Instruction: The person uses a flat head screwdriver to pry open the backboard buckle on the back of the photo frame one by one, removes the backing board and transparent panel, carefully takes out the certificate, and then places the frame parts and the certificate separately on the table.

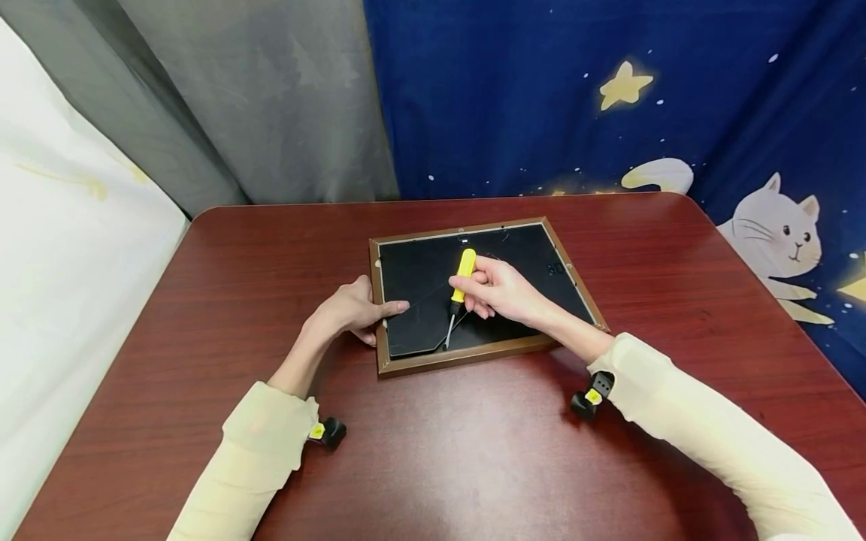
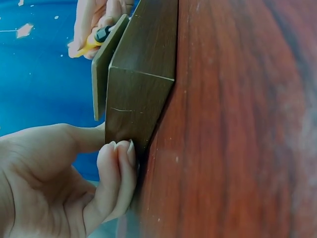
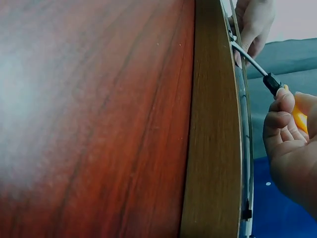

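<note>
A brown wooden picture frame point(image 1: 467, 358) lies face down mid-table, its black backing point(image 1: 419, 278) upward. My left hand point(image 1: 379, 315) grips the frame's left rail, thumb over the top and fingers curled against the outer side point(image 2: 119, 153). My right hand point(image 1: 470, 294) holds a yellow-handled screwdriver point(image 1: 464, 267), whose metal tip rests on the backing near the front rail. In the left wrist view a thin board edge point(image 2: 104, 69) stands slightly raised off the frame point(image 2: 143, 64). The right wrist view shows the shaft point(image 3: 250, 62) meeting the frame's inner edge point(image 3: 210, 124).
The frame sits on a red-brown table point(image 1: 473, 466) with rounded far corners. A grey curtain point(image 1: 271, 98) and a blue cloth with stars and a cat point(image 1: 609, 90) hang behind; white fabric point(image 1: 61, 263) lies to the left. Small black wrist cameras point(image 1: 328, 432) sit at both cuffs.
</note>
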`<state>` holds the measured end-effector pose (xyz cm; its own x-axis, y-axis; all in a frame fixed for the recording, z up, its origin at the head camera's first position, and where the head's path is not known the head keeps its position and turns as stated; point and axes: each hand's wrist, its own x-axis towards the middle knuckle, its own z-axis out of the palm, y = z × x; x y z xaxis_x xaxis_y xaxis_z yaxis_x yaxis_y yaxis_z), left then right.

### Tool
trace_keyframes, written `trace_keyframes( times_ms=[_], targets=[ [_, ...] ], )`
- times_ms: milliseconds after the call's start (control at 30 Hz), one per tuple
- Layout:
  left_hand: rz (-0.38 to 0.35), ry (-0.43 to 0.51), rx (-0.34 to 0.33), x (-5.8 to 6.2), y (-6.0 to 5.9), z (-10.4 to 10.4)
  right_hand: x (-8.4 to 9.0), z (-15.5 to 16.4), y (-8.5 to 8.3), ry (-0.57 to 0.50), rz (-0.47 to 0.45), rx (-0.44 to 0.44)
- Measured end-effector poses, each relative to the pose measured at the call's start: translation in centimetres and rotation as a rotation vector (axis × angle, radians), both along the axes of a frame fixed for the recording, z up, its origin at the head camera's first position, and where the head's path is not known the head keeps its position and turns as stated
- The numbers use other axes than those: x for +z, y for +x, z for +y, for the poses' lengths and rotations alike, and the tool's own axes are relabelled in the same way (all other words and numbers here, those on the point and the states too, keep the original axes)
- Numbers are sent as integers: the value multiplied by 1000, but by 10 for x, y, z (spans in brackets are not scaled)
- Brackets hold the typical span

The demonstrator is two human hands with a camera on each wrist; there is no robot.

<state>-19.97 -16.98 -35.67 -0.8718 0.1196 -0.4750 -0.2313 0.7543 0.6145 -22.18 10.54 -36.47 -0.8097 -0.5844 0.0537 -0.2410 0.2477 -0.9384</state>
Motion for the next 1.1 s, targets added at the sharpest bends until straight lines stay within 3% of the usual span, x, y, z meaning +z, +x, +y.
trace_keyframes(
  times_ms=[233,433,567,933,1033,1100],
  targets=[
    [-1,45,25,-1,-2,-1,-7,1,-8,-28,-133,45],
    [-3,53,57,-2,-1,1,-7,-3,-12,-26,-147,82],
    [-9,35,72,-2,-2,2,2,-8,-11,44,-84,82],
    [-13,-18,78,-1,-3,5,33,-12,22,234,313,89],
    [-12,-14,73,-1,-3,4,36,-11,25,262,337,102],
    [-10,-10,76,-2,-3,3,37,-12,21,276,300,109]
  ],
)
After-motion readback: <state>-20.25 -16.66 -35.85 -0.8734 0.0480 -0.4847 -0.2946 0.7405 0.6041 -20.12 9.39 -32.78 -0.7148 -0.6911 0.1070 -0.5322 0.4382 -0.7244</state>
